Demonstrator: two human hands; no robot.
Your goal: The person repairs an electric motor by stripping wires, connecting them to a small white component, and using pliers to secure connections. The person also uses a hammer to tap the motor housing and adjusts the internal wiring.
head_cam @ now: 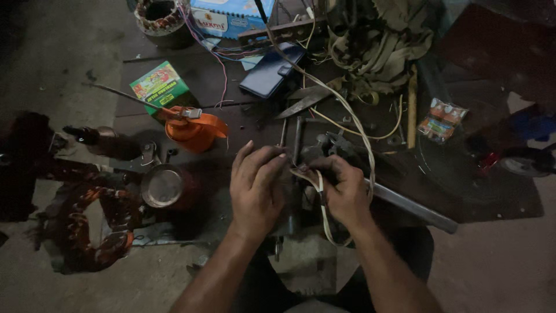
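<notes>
The orange oil can (pixel 194 132) looks like glossy plastic with a thin metal spout. The pipe (pixel 408 206) at the bench's right edge is dull smooth metal. The cream wire (pixel 347 110) has matt insulation; the green box (pixel 160 87) is printed cardboard.

The dark metal part (pixel 301 174) is mostly covered by the left hand (pixel 255 188) and right hand (pixel 344 194). The blue box (pixel 229 14) is cut off at the top edge.
</notes>
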